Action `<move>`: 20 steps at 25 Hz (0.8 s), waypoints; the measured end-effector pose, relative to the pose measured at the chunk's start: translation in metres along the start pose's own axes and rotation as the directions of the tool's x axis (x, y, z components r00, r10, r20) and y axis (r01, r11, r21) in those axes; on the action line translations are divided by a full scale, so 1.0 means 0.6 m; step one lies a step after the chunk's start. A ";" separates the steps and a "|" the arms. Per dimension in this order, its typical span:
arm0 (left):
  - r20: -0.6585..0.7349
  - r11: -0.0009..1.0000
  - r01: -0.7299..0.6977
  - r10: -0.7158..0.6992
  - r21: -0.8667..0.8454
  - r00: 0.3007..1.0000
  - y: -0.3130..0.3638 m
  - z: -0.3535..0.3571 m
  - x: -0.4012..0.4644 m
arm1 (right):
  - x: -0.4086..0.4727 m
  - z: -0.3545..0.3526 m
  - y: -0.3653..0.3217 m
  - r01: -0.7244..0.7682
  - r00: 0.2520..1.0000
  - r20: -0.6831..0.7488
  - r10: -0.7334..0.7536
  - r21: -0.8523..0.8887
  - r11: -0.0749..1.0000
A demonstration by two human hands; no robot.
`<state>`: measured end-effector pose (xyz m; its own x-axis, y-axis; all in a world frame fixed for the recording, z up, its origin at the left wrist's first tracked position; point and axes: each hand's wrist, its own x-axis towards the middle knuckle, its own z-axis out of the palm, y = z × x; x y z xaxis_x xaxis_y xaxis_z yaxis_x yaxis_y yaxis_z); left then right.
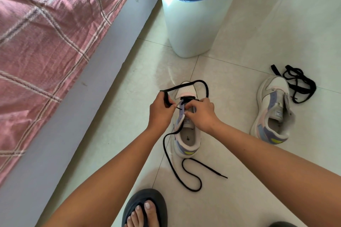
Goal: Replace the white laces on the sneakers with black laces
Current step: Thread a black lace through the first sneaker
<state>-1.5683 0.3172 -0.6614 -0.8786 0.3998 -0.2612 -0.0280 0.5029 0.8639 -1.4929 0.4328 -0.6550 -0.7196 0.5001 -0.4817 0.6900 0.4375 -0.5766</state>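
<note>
A white sneaker [186, 140] with purple and pink panels stands on the floor in the middle, toe pointing away from me. A black lace [191, 175] runs through its front eyelets, loops over the toe and trails on the tiles by the heel. My left hand [160, 110] pinches the lace's tip at an eyelet on the shoe's left side. My right hand [201, 112] grips the sneaker's tongue and eyelet flap. A second sneaker [273, 112] without laces lies to the right, with another black lace [297, 83] bunched beyond its toe.
A white bin [193, 24] with a blue liner stands just beyond the sneaker. A bed with a pink checked cover [46, 33] runs along the left. My foot in a dark slipper [144, 208] is at the bottom edge. Pale floor tiles [239, 51] surround everything.
</note>
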 end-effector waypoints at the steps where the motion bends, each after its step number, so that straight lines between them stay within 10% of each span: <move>1: 0.017 1.000 -0.009 0.009 0.004 1.000 -0.001 0.001 0.001 | 0.000 -0.001 0.000 -0.001 1.000 0.001 0.001 0.005 1.000; 13: 0.250 0.980 -0.102 0.057 0.172 0.967 0.017 0.001 0.023 | 0.003 0.008 -0.001 -0.033 0.999 -0.005 0.034 0.079 0.996; 20: 0.088 0.956 0.257 -0.247 -0.142 0.965 0.000 0.009 -0.004 | 0.008 0.025 -0.008 -0.071 0.997 -0.033 0.068 -0.094 0.993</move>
<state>-1.5634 0.3204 -0.6634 -0.7989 0.3295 -0.5031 -0.3203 0.4750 0.8196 -1.5011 0.4219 -0.6645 -0.6680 0.5534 -0.4976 0.7436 0.4693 -0.4762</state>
